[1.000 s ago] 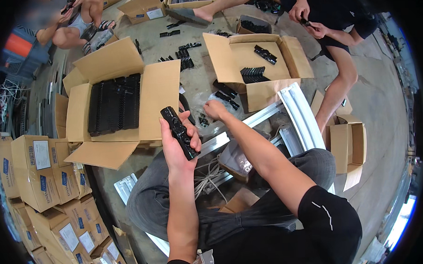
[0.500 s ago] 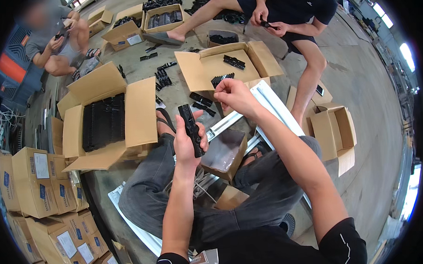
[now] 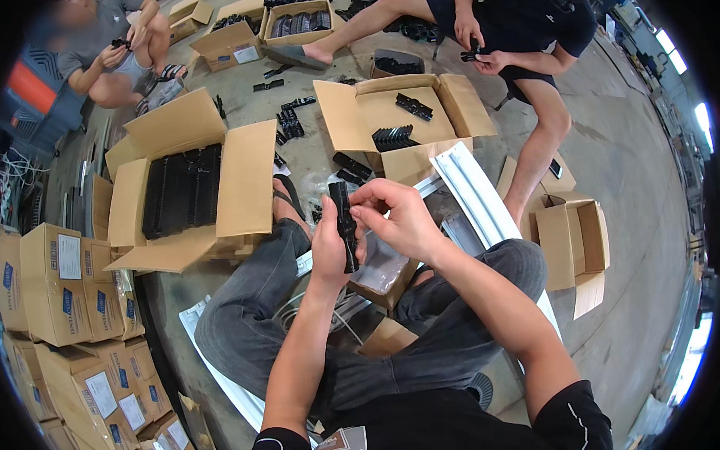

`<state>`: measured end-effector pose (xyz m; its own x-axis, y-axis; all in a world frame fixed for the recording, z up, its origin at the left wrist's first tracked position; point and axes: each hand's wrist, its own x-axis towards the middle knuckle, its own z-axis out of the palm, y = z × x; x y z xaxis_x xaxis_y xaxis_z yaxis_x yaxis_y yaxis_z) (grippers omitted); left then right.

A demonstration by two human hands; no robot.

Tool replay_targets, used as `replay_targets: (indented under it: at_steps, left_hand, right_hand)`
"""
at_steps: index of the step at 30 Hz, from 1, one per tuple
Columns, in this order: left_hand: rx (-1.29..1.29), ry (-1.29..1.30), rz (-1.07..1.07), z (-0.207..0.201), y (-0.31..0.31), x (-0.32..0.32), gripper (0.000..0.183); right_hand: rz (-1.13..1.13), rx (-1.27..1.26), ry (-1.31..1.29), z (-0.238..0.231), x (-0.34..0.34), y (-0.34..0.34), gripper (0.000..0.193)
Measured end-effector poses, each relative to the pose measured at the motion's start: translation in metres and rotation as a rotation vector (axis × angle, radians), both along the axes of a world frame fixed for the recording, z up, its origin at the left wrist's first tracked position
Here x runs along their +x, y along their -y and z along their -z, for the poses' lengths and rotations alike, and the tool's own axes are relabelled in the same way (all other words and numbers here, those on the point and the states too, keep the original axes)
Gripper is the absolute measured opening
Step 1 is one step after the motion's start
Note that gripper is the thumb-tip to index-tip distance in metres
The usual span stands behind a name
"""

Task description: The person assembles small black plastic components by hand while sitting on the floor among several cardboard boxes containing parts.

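Note:
My left hand [image 3: 326, 248] is closed around a long black plastic part [image 3: 341, 203], holding it nearly upright above my lap. The fingers of my right hand [image 3: 401, 217] are pinched together at the right side of that part, near its upper half. Whatever lies between those fingertips is too small or hidden to make out. Just below both hands stands a small carton [image 3: 392, 291] with a clear plastic bag [image 3: 381, 269] inside. Similar black parts [image 3: 353, 165] lie on the floor beyond my left hand.
An open carton packed with black parts [image 3: 183, 191] stands at left, and another open carton [image 3: 356, 118] lies ahead. Stacked cartons [image 3: 85, 290] line the left side. White metal rails [image 3: 486, 193] flank my legs. Two co-workers sit ahead, handling black pieces. A small open carton [image 3: 571, 245] stands right.
My right hand has come down and left from near the far carton to the black part. My left hand still holds the part, now more upright. The view has shifted slightly.

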<state>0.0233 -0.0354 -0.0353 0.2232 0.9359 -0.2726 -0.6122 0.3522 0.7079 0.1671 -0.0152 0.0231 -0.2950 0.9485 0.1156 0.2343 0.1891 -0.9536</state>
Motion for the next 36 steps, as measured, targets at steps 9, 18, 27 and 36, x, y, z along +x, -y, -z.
replay_targets:
  at_steps: [9, 18, 27, 36]
  left_hand:
    - [0.074, -0.105, -0.011, 0.001, 0.000, 0.006, 0.061]
    - [0.128, -0.206, -0.035, 0.004, 0.000, 0.002, 0.062]
    - [0.160, -0.249, -0.068, -0.005, 0.001, 0.006, 0.062]
    - [0.154, -0.252, -0.070, -0.004, 0.002, 0.003, 0.058]
  right_hand:
    - [0.025, 0.140, 0.073, 0.008, 0.002, 0.000, 0.017]
    - [0.048, 0.108, 0.106, 0.002, 0.000, 0.001, 0.020]
    - [0.038, 0.219, 0.157, 0.008, 0.000, 0.003, 0.021]
    - [0.033, 0.266, 0.193, 0.006, 0.000, 0.003, 0.017]
